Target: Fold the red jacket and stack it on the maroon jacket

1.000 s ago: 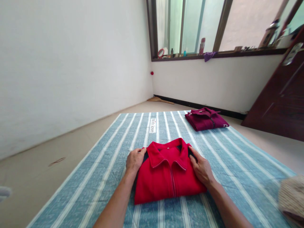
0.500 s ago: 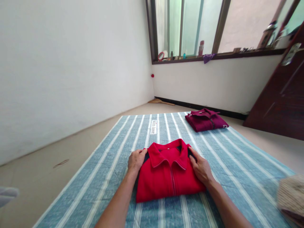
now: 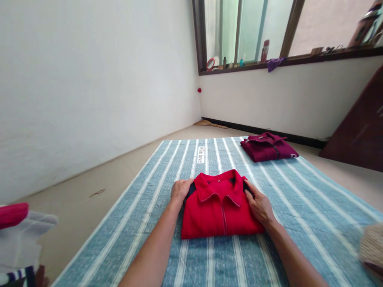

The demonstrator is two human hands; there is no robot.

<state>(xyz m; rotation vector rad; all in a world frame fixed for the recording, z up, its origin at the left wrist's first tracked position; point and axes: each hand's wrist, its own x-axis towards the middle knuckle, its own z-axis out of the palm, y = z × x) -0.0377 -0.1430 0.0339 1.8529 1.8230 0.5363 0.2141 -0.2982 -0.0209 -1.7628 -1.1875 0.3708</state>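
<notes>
A folded red zip-up jacket (image 3: 206,217) with dark shoulder panels lies collar-up on the blue striped cloth (image 3: 143,235). My left hand (image 3: 181,191) holds its left shoulder edge, fingers closed with the tips partly hidden at the fabric. On the opposite shoulder, my right hand (image 3: 260,203) grips the edge, thumb over the front and palm along the side. Farther back to the right sits a folded maroon zip-up jacket (image 3: 269,149), which neither hand touches.
At the lower left is a pile of clothes (image 3: 26,235), cut off by the frame. A beige knitted item (image 3: 372,243) lies at the right edge. Behind are a window sill (image 3: 236,69) with small bottles, a dark red door (image 3: 359,127) and a broom (image 3: 209,124) on the floor.
The view has turned a little left and down, bringing more of the clothes pile into sight. Both hands stay on the red jacket, which shows no clear movement on the cloth.
</notes>
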